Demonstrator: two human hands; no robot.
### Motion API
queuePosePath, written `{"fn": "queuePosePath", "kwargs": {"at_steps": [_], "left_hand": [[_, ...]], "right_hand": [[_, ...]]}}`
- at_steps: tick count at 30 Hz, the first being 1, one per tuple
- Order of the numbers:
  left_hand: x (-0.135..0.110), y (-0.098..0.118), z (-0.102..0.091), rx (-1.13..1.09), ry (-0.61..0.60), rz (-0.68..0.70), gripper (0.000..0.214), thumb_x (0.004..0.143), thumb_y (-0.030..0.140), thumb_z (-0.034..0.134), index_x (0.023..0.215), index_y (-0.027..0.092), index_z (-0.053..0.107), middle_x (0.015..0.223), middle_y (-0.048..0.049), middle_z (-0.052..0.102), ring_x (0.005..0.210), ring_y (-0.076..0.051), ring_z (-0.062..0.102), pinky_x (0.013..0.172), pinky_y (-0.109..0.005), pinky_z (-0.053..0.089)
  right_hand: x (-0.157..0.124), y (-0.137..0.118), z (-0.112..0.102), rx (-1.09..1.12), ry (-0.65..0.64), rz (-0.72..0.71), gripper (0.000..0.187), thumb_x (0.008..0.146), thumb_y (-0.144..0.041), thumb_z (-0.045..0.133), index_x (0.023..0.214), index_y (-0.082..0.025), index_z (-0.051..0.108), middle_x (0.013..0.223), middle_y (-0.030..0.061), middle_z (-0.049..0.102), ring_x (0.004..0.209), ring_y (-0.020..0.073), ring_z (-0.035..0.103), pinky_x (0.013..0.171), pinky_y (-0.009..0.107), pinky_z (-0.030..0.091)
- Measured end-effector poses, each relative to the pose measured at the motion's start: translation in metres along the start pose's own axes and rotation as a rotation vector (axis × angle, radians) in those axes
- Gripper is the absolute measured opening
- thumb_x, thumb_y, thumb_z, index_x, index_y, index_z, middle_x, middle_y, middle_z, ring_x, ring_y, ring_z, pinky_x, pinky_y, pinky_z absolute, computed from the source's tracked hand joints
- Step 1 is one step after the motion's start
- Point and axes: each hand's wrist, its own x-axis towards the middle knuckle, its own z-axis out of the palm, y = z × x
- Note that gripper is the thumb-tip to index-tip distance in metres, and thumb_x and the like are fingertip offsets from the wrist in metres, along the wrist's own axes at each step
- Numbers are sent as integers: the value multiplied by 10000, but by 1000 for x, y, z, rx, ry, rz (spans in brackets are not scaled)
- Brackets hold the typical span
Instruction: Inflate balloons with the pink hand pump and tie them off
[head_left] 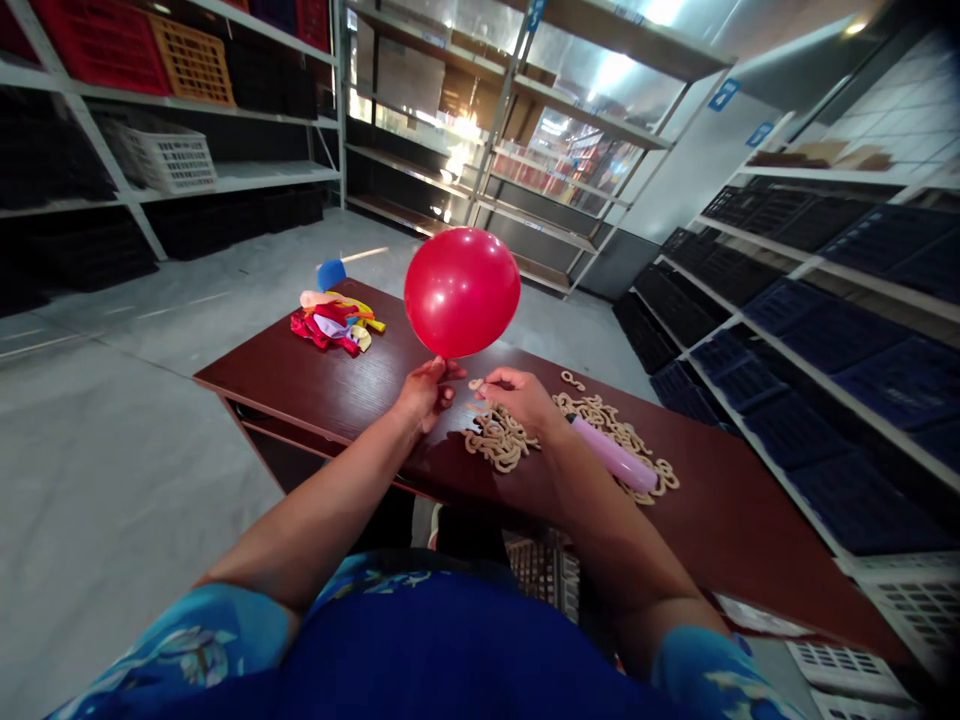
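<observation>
left hand (429, 395) pinches a round red rubber balloon (462, 292) underneath, likely sealing it. right hand (519, 396) holds a small beige rounded piece (475, 384).

The person's left hand (429, 392) pinches the neck of an inflated red balloon (463, 292), which swells just above those fingertips. Facing it, the right hand (519, 398) holds a small tan piece (475, 384) between thumb and finger. Right below those fingers I see a heap of tan curled pieces (501, 440) on the dark table (757, 490); to their right, a pink cylinder (615, 460) lies against more tan pieces (600, 418). Limp coloured balloons (335, 325) sit left of the left fingers, well apart.
</observation>
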Motion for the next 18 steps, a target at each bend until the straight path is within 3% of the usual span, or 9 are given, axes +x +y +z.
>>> {"fn": "queuePosePath", "kwargs": {"at_steps": [4, 9, 13, 18], "left_hand": [[-6, -8, 14, 154, -59, 70, 197, 852, 290, 431, 781, 130, 521, 655, -34, 597, 329, -46, 382, 327, -183, 226], [-12, -25, 17, 385, -104, 140, 245, 839, 356, 455, 755, 140, 536, 447, 38, 460, 332, -65, 380, 358, -183, 249], [-14, -28, 14, 340, -63, 149, 239, 815, 346, 495, 683, 147, 488, 476, 59, 399, 364, -35, 312, 387, -171, 220], [-13, -27, 8, 322, -130, 83, 224, 788, 366, 520, 748, 147, 492, 574, 44, 420, 439, -39, 345, 443, -163, 273]], "right_hand": [[-1, -10, 1, -191, 27, -31, 168, 725, -341, 548, 708, -180, 591, 532, -30, 568, 492, 88, 477, 512, 213, 348], [-6, -20, 4, -424, 66, -151, 188, 747, -317, 516, 684, -183, 632, 546, -23, 583, 497, 82, 463, 505, 207, 313], [-10, -25, -5, -508, 211, -177, 166, 729, -317, 544, 677, -182, 625, 528, -27, 551, 491, 80, 439, 497, 205, 302], [-11, -21, -12, -495, 274, -202, 196, 751, -341, 524, 664, -182, 598, 509, -36, 510, 480, 75, 415, 485, 206, 297]]}}
